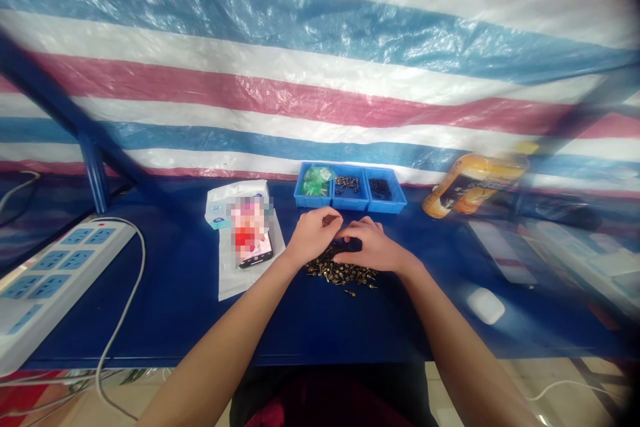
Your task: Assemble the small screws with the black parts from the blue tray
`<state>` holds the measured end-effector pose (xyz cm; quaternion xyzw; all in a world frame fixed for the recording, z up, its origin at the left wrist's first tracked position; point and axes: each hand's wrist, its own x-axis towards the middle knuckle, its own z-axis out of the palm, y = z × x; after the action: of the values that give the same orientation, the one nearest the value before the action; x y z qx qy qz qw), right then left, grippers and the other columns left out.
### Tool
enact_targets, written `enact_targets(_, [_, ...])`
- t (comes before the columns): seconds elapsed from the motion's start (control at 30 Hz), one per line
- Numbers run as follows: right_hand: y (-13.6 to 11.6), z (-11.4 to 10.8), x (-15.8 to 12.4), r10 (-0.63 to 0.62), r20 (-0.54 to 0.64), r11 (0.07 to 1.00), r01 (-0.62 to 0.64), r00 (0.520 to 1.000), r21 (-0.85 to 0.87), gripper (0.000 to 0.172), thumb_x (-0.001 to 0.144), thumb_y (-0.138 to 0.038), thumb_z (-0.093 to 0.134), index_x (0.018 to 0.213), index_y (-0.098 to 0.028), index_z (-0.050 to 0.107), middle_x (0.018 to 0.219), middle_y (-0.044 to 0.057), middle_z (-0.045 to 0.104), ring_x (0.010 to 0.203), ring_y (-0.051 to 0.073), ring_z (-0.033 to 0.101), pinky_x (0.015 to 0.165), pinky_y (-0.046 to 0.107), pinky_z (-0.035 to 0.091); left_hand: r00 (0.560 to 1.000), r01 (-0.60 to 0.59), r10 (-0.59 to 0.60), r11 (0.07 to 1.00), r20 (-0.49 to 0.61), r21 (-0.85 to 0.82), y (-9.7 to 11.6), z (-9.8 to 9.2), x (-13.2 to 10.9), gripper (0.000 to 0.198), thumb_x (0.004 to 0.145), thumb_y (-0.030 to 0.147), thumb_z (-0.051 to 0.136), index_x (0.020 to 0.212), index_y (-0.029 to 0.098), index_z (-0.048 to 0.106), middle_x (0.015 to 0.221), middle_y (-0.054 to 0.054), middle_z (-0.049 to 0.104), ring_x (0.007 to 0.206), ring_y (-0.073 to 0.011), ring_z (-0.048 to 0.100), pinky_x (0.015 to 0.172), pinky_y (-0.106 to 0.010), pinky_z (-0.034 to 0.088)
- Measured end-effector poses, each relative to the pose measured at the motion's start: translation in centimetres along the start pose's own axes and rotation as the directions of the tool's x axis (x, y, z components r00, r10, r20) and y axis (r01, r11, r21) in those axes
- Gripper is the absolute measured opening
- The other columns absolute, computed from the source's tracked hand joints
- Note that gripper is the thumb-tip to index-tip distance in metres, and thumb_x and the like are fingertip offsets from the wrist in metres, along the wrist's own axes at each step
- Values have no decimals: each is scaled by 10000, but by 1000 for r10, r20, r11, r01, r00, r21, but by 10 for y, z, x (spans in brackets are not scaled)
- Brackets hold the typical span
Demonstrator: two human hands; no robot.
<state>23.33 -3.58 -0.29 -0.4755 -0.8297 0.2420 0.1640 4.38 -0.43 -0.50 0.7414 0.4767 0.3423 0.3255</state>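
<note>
A loose pile of small brass-coloured screws (345, 273) lies on the blue table, and both hands are over its far side. My left hand (313, 235) is closed, its fingers curled in; a bit of brown shows at the fingers, too small to name. Close beside it, my right hand (375, 243) has its fingers bent and drawn towards the thumb, with something dark at the tips that I cannot make out. Just beyond the hands stands a blue three-part bin (351, 197). It holds green bags (317, 181), some screws (347, 183) and small black parts (381, 189).
On the left are a phone (257, 247), a tissue pack (220, 203) and a power strip (65, 267) with a cable. Orange drink bottles (457, 183) lie at the right, with a white case (486, 305) nearer. A striped sheet (320, 60) hangs behind.
</note>
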Motion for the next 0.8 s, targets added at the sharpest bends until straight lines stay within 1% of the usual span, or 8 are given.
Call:
enact_targets(0.1, [-7,6,2,-34,42,999,34,999,-9,441,775,-644,682,1098,-345,714,1019,58,652,1008,291,495,886,451,339,1000,-5,5,1000,-7,-9,0,0,0,191,877,330,549,871,240,717,864,-1,741,810,-191,666,734,-283,471])
enact_targets(0.2, [-8,10,4,-41,38,999,42,998,-17,311,830,-576,661,1020,-341,733,1062,50,653,1038,289,506,914,470,327,1000,-10,9,1000,-10,-19,0,0,0,193,875,329,549,869,237,718,883,-3,745,825,-192,667,741,-284,469])
enact_targets(0.33, [-6,11,5,-50,10,999,50,999,-10,204,889,-471,635,936,-307,748,1015,46,678,1021,264,556,929,473,326,1000,-15,14,1000,-11,-13,0,0,1,188,873,320,552,864,236,719,870,1,742,809,-186,662,733,-284,465])
enact_targets(0.43, [-5,10,6,-58,2,998,58,998,-8,183,914,-411,618,893,-288,751,998,43,696,997,250,583,934,473,329,1000,-17,17,1000,-7,-7,0,0,1,192,872,322,547,865,234,718,869,-4,741,813,-192,661,733,-287,463])
enact_targets(0.53, [-4,12,7,-61,-9,998,61,998,-11,164,926,-375,606,892,-282,737,981,31,708,967,241,595,928,466,341,1000,-19,19,1000,-6,-5,0,0,1,186,871,319,549,859,236,714,856,1,739,796,-188,659,727,-287,460])
enact_targets(0.67, [1,16,9,-68,-37,998,67,997,-11,165,938,-359,590,893,-265,718,963,32,709,937,228,602,925,451,359,1000,-24,24,1000,-8,-10,1,0,0,188,872,322,547,862,235,713,853,-1,739,793,-189,660,728,-287,465])
enact_targets(0.8, [6,17,9,-60,-75,998,61,995,16,166,951,-351,567,903,-252,692,960,33,701,932,220,600,892,406,395,1000,-24,23,999,-19,-22,0,-1,1,187,867,324,552,869,235,717,866,-4,741,812,-193,664,750,-287,471])
